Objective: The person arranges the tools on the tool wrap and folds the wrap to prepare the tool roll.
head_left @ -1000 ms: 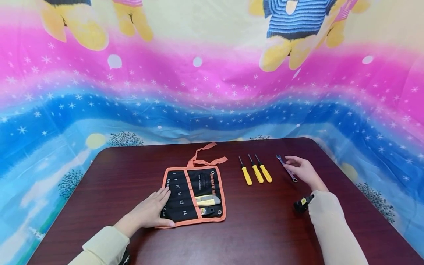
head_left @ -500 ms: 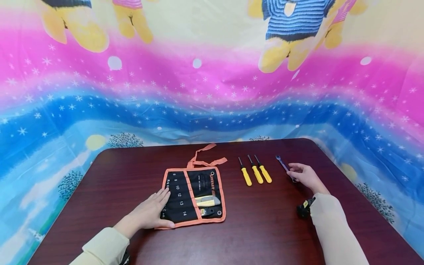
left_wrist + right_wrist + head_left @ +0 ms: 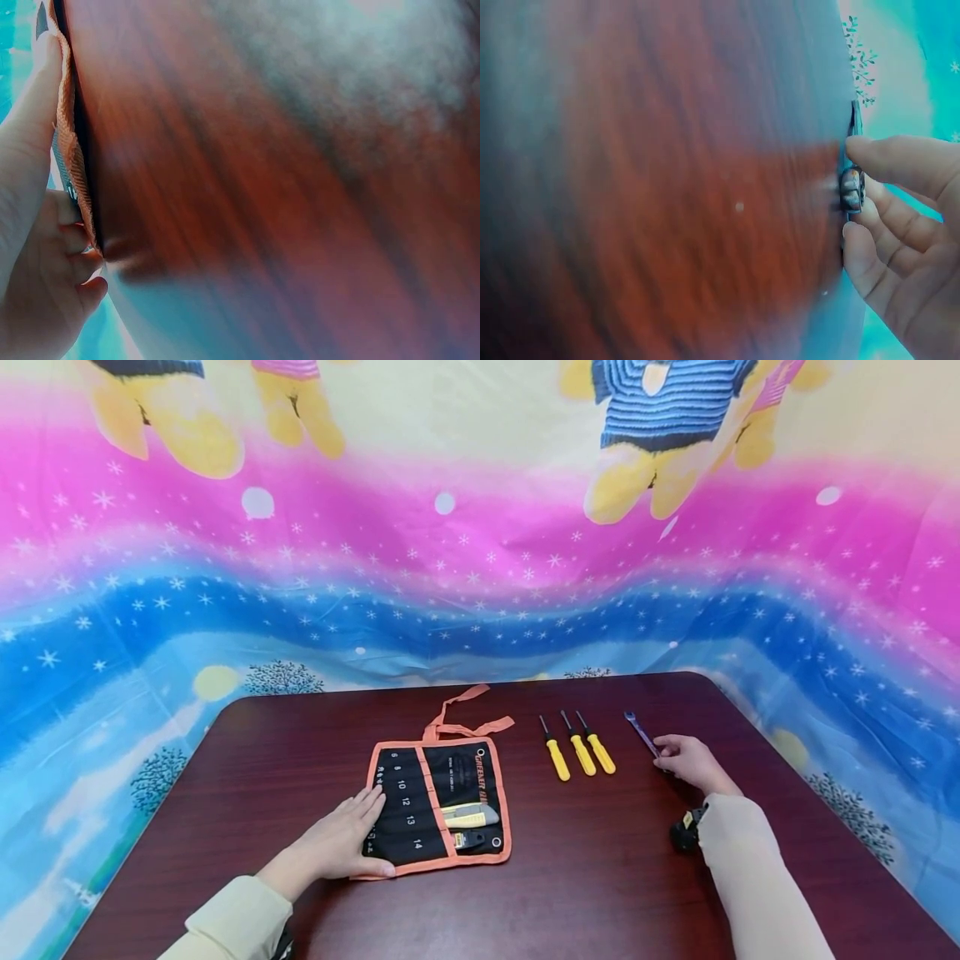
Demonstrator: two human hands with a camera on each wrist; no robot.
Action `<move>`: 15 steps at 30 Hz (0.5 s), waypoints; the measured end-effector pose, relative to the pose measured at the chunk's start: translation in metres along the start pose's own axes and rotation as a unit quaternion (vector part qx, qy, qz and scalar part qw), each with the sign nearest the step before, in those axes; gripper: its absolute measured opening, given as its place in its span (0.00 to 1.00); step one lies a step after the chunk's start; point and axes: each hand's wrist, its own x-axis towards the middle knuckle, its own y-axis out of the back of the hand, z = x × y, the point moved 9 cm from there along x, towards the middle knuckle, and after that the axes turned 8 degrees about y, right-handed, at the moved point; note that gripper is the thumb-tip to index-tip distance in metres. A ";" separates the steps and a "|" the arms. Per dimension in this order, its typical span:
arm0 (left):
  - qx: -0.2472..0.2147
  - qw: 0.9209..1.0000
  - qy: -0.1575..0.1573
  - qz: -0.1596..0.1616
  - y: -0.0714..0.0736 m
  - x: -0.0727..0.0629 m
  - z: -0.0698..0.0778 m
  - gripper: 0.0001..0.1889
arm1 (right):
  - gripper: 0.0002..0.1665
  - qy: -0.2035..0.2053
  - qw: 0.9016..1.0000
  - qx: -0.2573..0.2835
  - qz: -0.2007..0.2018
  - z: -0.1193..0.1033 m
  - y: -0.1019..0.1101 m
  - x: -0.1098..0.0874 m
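My left hand [image 3: 337, 837] rests with straight fingers on the left edge of a black tool roll [image 3: 396, 827] with orange trim and size numbers. In the left wrist view its thumb lies along the orange edging [image 3: 72, 142]. At the right, my right hand [image 3: 693, 764] pinches the near end of a metal combination wrench [image 3: 641, 731]. The wrench's open jaw end points away toward the back of the table. In the right wrist view its ring end [image 3: 851, 189] shows between thumb and fingers.
Three yellow-handled screwdrivers [image 3: 577, 754] lie side by side between roll and wrench. A yellow utility knife [image 3: 471, 815] and a black item with a yellow label [image 3: 472, 839] sit in the roll's pockets. Orange ties [image 3: 450, 725] trail behind it. A printed cloth [image 3: 480, 568] hangs behind the table.
My right hand has drawn back along the wrench toward its near end, and its fingers have closed in there. The left hand and the tool roll have stayed put.
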 end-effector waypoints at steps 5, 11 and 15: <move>0.003 1.000 0.004 0.001 -0.001 0.000 -0.001 0.59 | 0.19 -0.014 1.000 -0.002 -0.007 0.000 -0.001 -0.001; 0.007 1.000 0.006 0.002 -0.002 0.000 -0.001 0.59 | 0.13 -0.030 1.000 0.000 -0.006 0.003 -0.001 0.000; 0.001 1.000 0.002 0.001 0.000 -0.001 0.000 0.59 | 0.10 -0.039 0.999 0.000 -0.008 0.004 -0.002 0.000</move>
